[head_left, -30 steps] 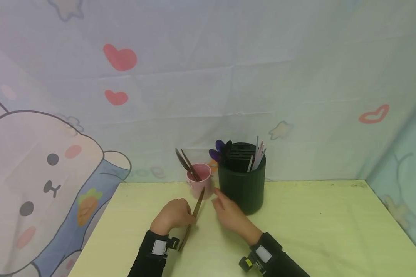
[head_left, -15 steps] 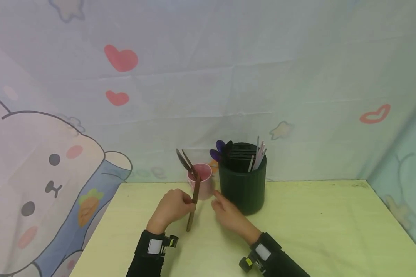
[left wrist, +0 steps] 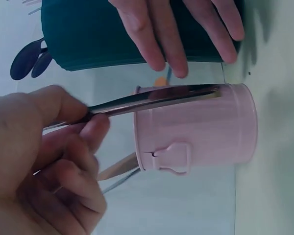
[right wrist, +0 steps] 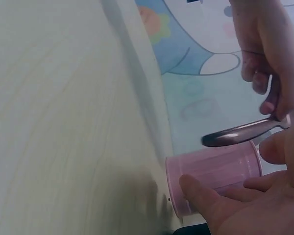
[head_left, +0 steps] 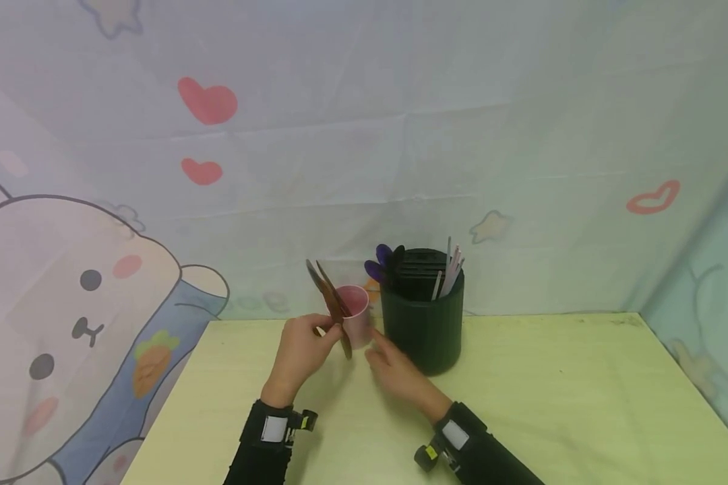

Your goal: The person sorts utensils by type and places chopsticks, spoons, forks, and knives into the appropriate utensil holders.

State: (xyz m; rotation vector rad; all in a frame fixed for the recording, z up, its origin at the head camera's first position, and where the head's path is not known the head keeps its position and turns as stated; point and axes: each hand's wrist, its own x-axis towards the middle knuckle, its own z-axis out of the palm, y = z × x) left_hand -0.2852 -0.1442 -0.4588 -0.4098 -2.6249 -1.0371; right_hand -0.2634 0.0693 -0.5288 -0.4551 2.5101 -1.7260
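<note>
My left hand [head_left: 303, 347] pinches a shiny metal table knife [right wrist: 240, 132] between thumb and fingers. It slants, its rounded handle end low in front of a small pink metal cup [head_left: 358, 331]; its upper part overlaps the cup's cutlery in the head view. That cutlery leans out to the left, and a serrated blade [left wrist: 121, 167] shows in the left wrist view. My right hand [head_left: 400, 377] holds nothing, fingers extended beside the cup's right wall. Whether its fingertips touch the cup I cannot tell.
A dark green utensil holder [head_left: 422, 337] stands right of the cup, close to my right hand. Purple and black spoons [head_left: 383, 261] and pale thin sticks [head_left: 451, 273] rise from it. The yellow tabletop [head_left: 558, 397] ends at a cartoon-printed cloth [head_left: 340, 148].
My left hand has lifted the table knife toward the cup and tilted it from leaning right to leaning left, handle end now nearer the cup. My right hand stays almost in place.
</note>
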